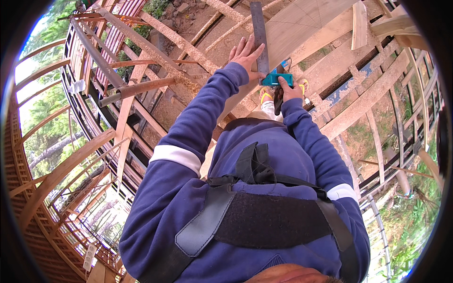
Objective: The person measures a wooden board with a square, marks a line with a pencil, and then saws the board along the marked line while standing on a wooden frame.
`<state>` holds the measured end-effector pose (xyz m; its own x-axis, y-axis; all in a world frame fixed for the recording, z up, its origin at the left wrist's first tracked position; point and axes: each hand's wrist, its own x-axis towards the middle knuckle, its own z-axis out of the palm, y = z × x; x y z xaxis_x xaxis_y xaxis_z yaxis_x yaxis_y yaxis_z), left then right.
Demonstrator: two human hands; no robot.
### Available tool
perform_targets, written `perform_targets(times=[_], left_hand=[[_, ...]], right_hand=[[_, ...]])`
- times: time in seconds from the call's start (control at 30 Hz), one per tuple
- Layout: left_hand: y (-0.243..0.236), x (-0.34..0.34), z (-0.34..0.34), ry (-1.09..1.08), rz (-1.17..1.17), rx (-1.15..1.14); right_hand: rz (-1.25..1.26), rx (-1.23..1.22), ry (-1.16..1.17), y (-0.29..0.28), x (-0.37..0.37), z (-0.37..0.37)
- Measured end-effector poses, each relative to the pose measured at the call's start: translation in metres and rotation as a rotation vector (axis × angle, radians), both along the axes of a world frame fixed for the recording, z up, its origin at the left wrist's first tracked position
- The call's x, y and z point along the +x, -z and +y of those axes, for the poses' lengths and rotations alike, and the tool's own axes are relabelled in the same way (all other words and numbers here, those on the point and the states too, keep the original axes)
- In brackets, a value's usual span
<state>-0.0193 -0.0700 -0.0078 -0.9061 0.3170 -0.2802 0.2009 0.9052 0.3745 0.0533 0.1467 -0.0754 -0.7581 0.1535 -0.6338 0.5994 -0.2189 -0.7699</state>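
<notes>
A try square with a long dark metal blade (pixel 259 33) and a teal stock (pixel 278 79) lies against a wide, pale wooden board (pixel 302 20). Faint curved and straight lines run across the board's face. My left hand (pixel 246 59) is open, fingers spread, with its fingertips and thumb at the blade. Closed around the stock is my right hand (pixel 289 91), its thumb pressed on the teal face and its other fingers mostly hidden. Just below that hand hangs a dark, narrow object (pixel 278 100) that I cannot make out.
Sawdust-covered beams (pixel 181 40) form an open frame with gaps to the ground. A loose wood offcut (pixel 359 26) rests at the board's right end. Metal pipes (pixel 101 56) jut in at left. My feet in yellow-strapped sandals (pixel 266 95) stand below the square.
</notes>
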Motion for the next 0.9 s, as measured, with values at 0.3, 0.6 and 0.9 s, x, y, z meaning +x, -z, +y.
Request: perform_targets(times=[0.3, 0.6, 0.9], left_hand=[[-0.001, -0.004, 0.004, -0.017, -0.024, -0.006], [-0.002, -0.003, -0.004, 0.006, 0.112, 0.077], [-0.004, 0.002, -0.009, -0.066, -0.035, 0.116]], right_hand=[[-0.043, -0.176, -0.081, -0.022, -0.006, 0.003], [-0.047, -0.056, -0.169, 0.033, -0.007, 0.011], [-0.065, -0.18, -0.178, -0.004, -0.007, 0.001]])
